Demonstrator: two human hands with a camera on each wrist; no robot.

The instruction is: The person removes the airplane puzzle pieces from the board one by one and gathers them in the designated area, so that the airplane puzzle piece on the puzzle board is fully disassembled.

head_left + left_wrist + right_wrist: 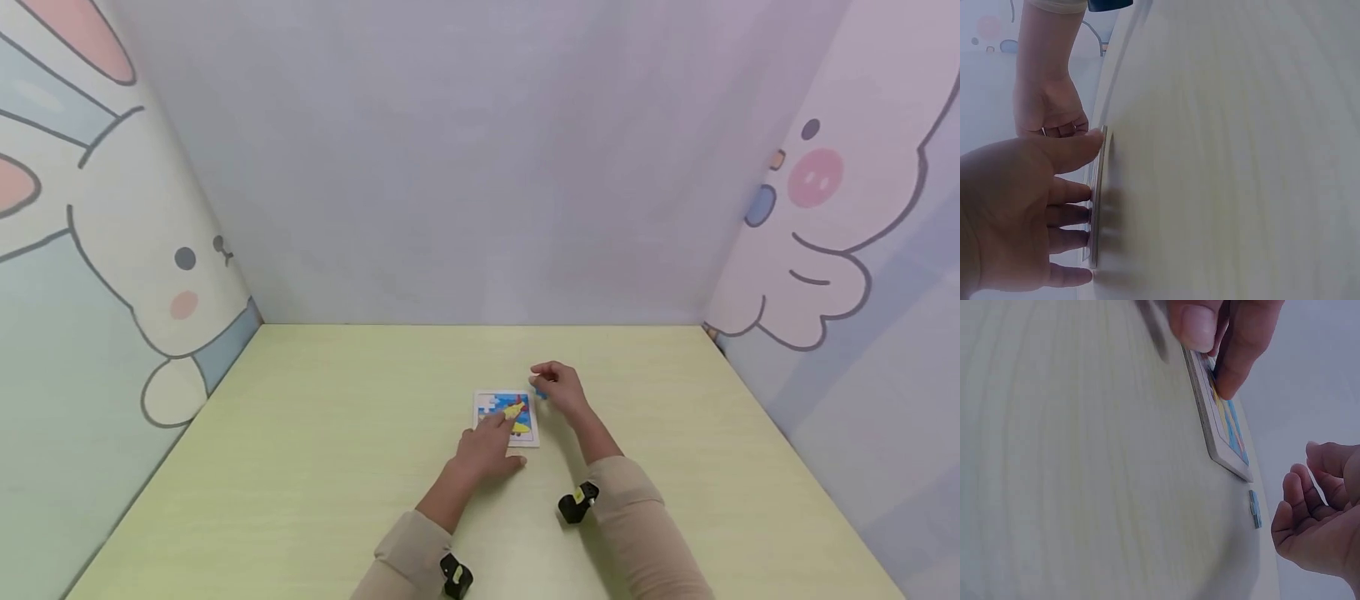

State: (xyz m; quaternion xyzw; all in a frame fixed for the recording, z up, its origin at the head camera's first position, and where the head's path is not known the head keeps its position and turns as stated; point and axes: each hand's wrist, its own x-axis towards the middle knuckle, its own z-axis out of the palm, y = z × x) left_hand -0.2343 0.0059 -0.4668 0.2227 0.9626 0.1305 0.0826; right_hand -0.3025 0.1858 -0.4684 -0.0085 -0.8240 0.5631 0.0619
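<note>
Square blue-and-yellow jigsaw puzzle (501, 403) in white frame, flat on pale yellow wood-grain tabletop (337, 450); left hand (483, 452) upon it, fingers spread. Small blue jigsaw piece (1255, 509), beside frame. Right hand (564, 390) above piece, fingers loosely bent.

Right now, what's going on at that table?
Someone is busy with a jigsaw puzzle. Their left hand reaches over it, fingers touching it. Their right hand is held above the table, just past the puzzle's far right corner, with no piece visible in it. A loose blue puzzle piece lies on the table close to that hand. The puzzle's upper left shows a pale patch, so it looks unfinished.
</note>
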